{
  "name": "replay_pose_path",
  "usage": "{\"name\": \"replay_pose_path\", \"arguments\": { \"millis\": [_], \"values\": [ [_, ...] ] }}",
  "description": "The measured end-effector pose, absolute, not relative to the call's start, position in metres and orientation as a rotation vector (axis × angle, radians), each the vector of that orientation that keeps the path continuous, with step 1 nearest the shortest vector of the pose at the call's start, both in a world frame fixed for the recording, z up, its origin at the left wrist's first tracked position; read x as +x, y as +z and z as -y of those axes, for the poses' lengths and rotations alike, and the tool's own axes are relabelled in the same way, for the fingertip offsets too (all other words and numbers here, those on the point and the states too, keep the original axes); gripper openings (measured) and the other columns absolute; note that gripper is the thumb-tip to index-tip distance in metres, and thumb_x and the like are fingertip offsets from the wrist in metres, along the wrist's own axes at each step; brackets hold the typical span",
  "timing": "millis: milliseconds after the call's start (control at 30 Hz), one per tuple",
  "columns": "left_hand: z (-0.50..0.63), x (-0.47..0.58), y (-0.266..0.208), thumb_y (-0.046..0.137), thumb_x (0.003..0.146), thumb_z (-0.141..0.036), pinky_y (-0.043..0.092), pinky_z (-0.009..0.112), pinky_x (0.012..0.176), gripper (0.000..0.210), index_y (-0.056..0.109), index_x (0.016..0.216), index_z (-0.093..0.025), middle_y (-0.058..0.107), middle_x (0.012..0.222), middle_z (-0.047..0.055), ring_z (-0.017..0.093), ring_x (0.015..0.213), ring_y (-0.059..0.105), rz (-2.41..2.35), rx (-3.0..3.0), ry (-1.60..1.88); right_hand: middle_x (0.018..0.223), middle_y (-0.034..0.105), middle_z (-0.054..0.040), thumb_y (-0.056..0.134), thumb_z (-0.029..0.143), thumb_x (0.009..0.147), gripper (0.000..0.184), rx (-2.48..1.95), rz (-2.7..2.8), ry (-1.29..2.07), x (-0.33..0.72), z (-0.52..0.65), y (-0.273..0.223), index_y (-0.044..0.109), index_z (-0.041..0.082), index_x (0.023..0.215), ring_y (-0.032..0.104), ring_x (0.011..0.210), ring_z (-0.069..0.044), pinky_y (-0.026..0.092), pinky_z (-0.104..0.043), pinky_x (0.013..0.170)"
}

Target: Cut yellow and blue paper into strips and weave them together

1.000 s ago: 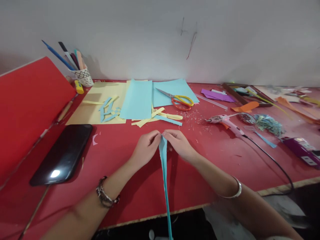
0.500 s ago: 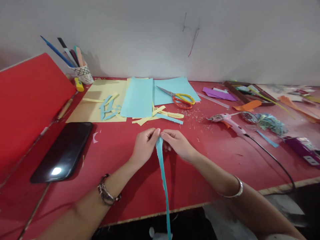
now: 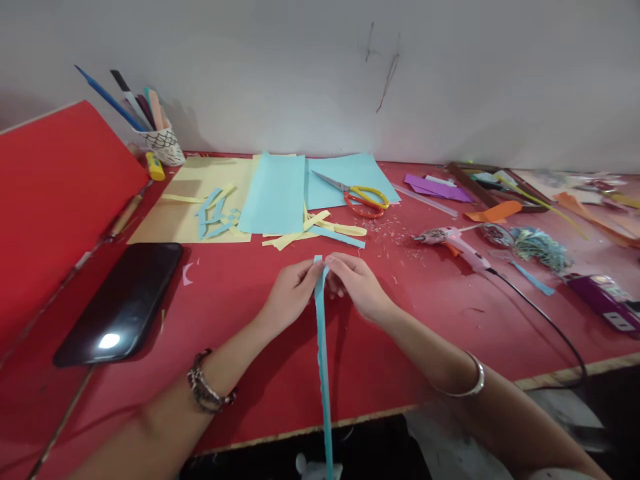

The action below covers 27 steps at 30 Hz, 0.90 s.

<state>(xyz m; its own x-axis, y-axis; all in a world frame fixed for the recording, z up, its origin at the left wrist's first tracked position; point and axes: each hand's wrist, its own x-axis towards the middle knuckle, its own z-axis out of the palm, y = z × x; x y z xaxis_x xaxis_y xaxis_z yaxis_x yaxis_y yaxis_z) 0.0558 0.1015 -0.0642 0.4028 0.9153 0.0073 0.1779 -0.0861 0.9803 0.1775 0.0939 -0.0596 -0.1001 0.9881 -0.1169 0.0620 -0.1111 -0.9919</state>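
Observation:
A long light-blue paper strip (image 3: pixel 323 353) is pinched near its upper end between both hands, and its length hangs down past the table's front edge. My left hand (image 3: pixel 293 290) grips it from the left, thumb on top, with a short end of paper showing above the thumb. From the right, my right hand (image 3: pixel 357 283) pinches the strip's edge with thumb and fingers; its other fingers curl underneath. Just beyond the hands lie yellow paper strips (image 3: pixel 295 233) and another blue strip (image 3: pixel 340 237).
Scissors (image 3: pixel 357 193) rest on blue paper sheets (image 3: pixel 273 193). A phone (image 3: pixel 120 303) lies at left, near a pen cup (image 3: pixel 167 145). To the right are a pink glue gun (image 3: pixel 457 243) with a cord, a tassel of thin strips (image 3: pixel 537 247) and a brown tray (image 3: pixel 480 187).
My hands have shifted slightly, with the fingertips a little further apart. A short end of the strip now shows above my left thumb, and its hanging part has swung left.

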Motion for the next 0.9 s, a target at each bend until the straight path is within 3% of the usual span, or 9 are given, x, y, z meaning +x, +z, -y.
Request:
{"name": "replay_pose_path", "arguments": {
  "millis": [133, 533, 767, 900],
  "values": [
    [-0.1019, 0.0541, -0.0661, 0.034, 0.083, -0.036, 0.039, 0.020, 0.054, 0.037, 0.058, 0.063, -0.015, 0.057, 0.057, -0.002, 0.010, 0.054, 0.050, -1.002, 1.581, 0.868, 0.042, 0.040, 0.0078, 0.045, 0.033, 0.076, 0.025, -1.287, 1.383, 1.331, 0.1767, -0.0935, -0.0598, 0.044, 0.018, 0.057, 0.038, 0.039, -0.005, 0.032, -0.018, 0.040],
    [-0.1040, 0.0522, -0.0664, 0.037, 0.081, -0.035, 0.033, 0.019, 0.047, 0.033, 0.045, 0.054, -0.017, 0.043, 0.049, -0.005, 0.008, 0.048, 0.039, -1.132, 1.529, 0.966, 0.038, 0.041, 0.0070, 0.044, 0.031, 0.076, 0.030, -1.322, 1.381, 1.358, 0.1769, -0.0924, -0.0598, 0.041, 0.017, 0.049, 0.036, 0.035, -0.004, 0.027, -0.018, 0.038],
    [-0.1026, 0.0553, -0.0642, 0.036, 0.081, -0.036, 0.034, 0.019, 0.045, 0.036, 0.058, 0.060, -0.017, 0.050, 0.051, -0.003, 0.007, 0.043, 0.039, -0.978, 1.517, 0.809, 0.038, 0.040, 0.0071, 0.046, 0.033, 0.074, 0.030, -1.298, 1.225, 1.292, 0.1788, -0.0944, -0.0614, 0.039, 0.018, 0.048, 0.038, 0.036, -0.004, 0.028, -0.018, 0.038],
    [-0.1026, 0.0556, -0.0653, 0.034, 0.083, -0.034, 0.041, 0.021, 0.057, 0.038, 0.060, 0.060, -0.017, 0.056, 0.054, -0.002, 0.009, 0.048, 0.047, -0.957, 1.529, 0.842, 0.039, 0.042, 0.0069, 0.045, 0.032, 0.073, 0.027, -1.297, 1.250, 1.367, 0.1789, -0.0940, -0.0609, 0.041, 0.018, 0.050, 0.038, 0.036, -0.004, 0.028, -0.018, 0.038]
  ]
}}
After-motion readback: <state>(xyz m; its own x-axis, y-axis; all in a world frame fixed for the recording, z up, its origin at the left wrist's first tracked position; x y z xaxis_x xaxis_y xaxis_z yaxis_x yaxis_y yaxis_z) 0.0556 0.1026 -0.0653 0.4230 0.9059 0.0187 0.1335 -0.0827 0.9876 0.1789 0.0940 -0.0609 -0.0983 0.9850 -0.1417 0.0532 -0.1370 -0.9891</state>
